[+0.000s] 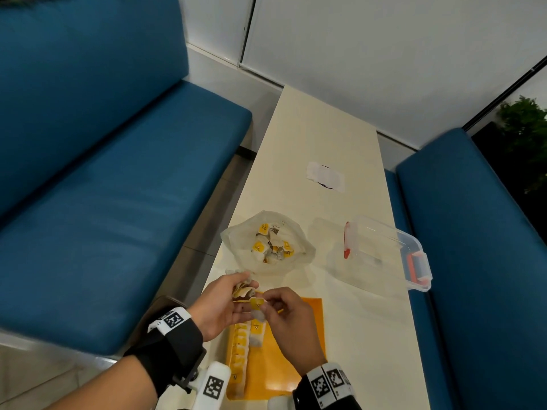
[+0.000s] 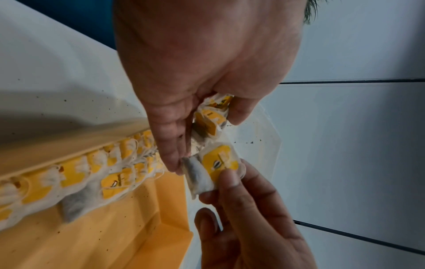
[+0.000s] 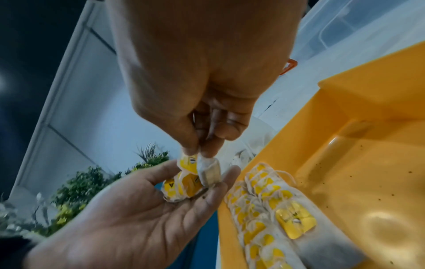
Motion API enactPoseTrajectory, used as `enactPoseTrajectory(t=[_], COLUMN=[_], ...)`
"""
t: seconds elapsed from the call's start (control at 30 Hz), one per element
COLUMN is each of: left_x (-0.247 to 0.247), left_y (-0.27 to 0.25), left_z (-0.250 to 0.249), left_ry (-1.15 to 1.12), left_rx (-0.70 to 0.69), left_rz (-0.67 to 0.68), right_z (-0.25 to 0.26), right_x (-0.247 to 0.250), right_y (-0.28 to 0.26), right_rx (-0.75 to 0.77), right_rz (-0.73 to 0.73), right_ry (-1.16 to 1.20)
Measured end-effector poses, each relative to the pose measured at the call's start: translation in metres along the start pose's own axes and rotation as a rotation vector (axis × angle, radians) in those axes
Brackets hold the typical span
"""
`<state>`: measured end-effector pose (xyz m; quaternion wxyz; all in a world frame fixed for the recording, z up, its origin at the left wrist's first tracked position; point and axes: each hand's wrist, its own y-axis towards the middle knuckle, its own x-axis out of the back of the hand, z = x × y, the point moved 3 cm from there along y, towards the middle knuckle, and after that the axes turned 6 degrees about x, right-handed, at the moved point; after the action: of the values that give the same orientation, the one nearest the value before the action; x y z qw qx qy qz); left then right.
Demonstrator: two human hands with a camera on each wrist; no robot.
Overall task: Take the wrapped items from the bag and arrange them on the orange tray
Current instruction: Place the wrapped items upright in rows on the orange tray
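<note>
The wrapped items are small white tea bags with yellow tags. My left hand (image 1: 244, 291) hovers over the far left corner of the orange tray (image 1: 299, 350) and grips a small bunch of tea bags (image 2: 212, 118) between thumb and curled fingers. My right hand (image 1: 263, 303) pinches a single tea bag (image 3: 203, 166) at the tips of the left fingers, just above the bunch (image 3: 181, 188). A row of tea bags (image 1: 239, 356) lies along the tray's left side. Beyond the hands, the translucent plastic bag (image 1: 236, 241) sits open with several tea bags inside.
A clear plastic box (image 1: 384, 250) with orange latches stands on the cream table (image 1: 319, 137) right of the bag. A white paper patch (image 1: 325, 176) lies farther back. Blue benches (image 1: 118, 202) flank the narrow table. The tray's right half (image 3: 368, 172) is bare.
</note>
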<state>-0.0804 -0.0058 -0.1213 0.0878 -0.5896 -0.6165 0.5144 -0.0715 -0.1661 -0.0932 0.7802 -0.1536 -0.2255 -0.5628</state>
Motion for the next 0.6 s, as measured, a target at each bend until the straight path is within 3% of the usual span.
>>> enactPoseTrajectory(t=[0.2,0.33,0.5,0.6], left_x=[0.002,0.005,0.005,0.005], left_y=[0.003,0.003,0.002,0.002], left_z=[0.001,0.001,0.0,0.0], left_ry=[0.009,0.023,0.026,0.019], left_rx=[0.007,0.011,0.013,0.02], left_rz=[0.004,-0.02,-0.015,-0.015], right_z=[-0.002,-0.016,-0.032,-0.04], right_x=[0.015,0.025,0.029,0.027], right_y=[0.002,0.004,0.001,-0.002], right_rx=[-0.217,-0.265,-0.412,-0.44], right_rz=[0.063,0.068,0.043,0.043], right_ry=[0.296,0.187,0.372,0.342])
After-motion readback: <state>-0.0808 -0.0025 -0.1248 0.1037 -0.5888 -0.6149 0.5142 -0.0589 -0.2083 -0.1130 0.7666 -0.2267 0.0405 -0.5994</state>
